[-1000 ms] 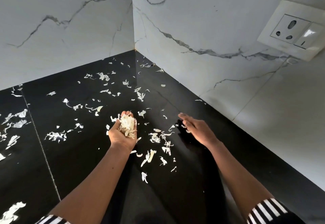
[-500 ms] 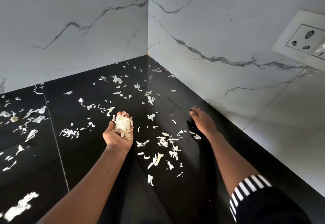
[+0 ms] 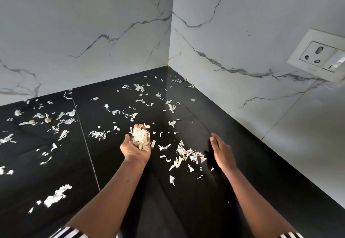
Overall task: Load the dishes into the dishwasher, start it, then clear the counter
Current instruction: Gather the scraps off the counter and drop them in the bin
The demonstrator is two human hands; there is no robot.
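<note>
In the corner of the black counter (image 3: 186,209), as the head view shows it, pale peels lie scattered almost everywhere. The left hand (image 3: 135,147) is turned palm up, its fingers cupped round a heap of peels (image 3: 140,138). The right hand (image 3: 222,152) is open with straight fingers and stands on its edge on the counter, just beside a small swept pile (image 3: 188,154).

The step in hand seems to be the clearing of the counter by sweeping the scraps together. To do it well, the right hand should keep its edge flat against the surface and push the pile slowly toward the cupped hand, held low at the counter. The peels look light and thin, so a quick stroke may scatter them. Many more wait on the left side (image 3: 56,198).
</note>
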